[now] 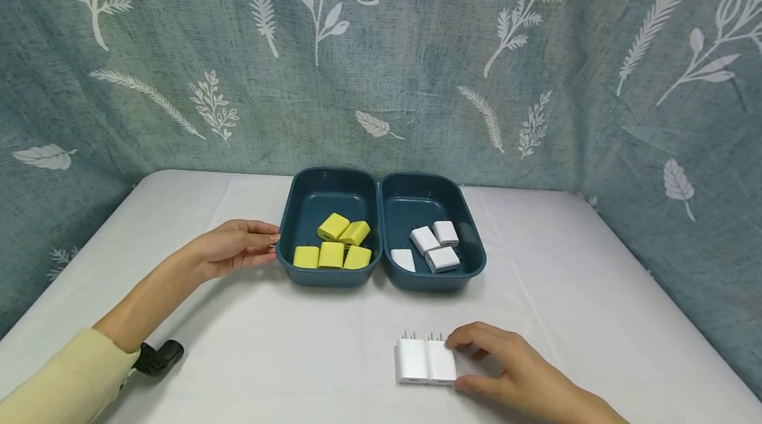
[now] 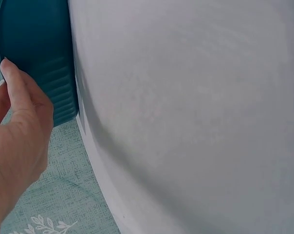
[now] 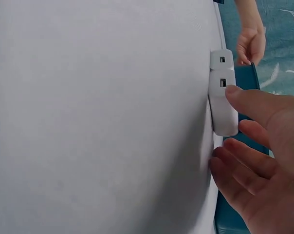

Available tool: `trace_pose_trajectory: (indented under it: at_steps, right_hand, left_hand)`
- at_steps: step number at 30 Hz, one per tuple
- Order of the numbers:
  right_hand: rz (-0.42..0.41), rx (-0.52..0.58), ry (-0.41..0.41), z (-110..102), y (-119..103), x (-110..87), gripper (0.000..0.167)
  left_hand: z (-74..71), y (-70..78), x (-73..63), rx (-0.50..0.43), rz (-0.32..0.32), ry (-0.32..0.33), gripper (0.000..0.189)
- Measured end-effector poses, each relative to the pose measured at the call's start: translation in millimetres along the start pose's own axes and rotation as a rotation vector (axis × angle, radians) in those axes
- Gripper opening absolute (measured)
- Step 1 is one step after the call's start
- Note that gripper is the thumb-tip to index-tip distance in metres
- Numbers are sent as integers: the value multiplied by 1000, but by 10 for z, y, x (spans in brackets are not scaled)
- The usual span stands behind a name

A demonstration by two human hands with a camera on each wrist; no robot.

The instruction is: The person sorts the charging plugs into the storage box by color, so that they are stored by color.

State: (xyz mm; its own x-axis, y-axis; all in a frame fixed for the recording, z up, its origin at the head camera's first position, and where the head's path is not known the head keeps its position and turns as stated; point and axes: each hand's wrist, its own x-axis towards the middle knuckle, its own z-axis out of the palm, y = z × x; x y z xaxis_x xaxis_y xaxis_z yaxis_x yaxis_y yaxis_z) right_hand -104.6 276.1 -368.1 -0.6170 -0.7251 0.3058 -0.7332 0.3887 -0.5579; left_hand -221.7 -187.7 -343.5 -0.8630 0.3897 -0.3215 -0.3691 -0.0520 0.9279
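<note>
Two white charger plugs (image 1: 412, 361) lie side by side on the table, prongs away from me. My right hand (image 1: 506, 361) pinches the right-hand white charger plug (image 1: 440, 363), thumb at its port end and index finger at the prong end. In the right wrist view the thumb (image 3: 249, 102) touches beside its USB port. My left hand (image 1: 235, 249) holds the outer rim of the left blue bin (image 1: 290, 209) with its fingertips. Several yellow charger plugs (image 1: 331, 254) lie in that bin. In the right blue bin (image 1: 473, 239) are several white charger plugs (image 1: 443, 258).
The bins stand together at the back of a table with a white cloth (image 1: 286, 344). Behind it hangs a green leaf-patterned curtain (image 1: 417, 67). A black device (image 1: 159, 358) is at the left wrist, beside the yellow sleeve (image 1: 77, 378).
</note>
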Motion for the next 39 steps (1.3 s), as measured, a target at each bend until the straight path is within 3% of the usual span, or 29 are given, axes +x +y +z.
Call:
trace_pose_trajectory:
  at_steps: [12,24,35,39]
  right_hand:
    - [59,-63,45,136,-39,0,41]
    - [162,170,58,134,-27,17,36]
    - [208,156,104,63,-82,70,34]
    - [155,153,138,35,-94,105,35]
  left_hand:
    - [-15,-12,4,-9,-1,1,41]
    - [-4,-2,4,-10,9,3,41]
    - [5,13,-3,-7,6,10,41]
    - [11,12,-6,-8,4,12,40]
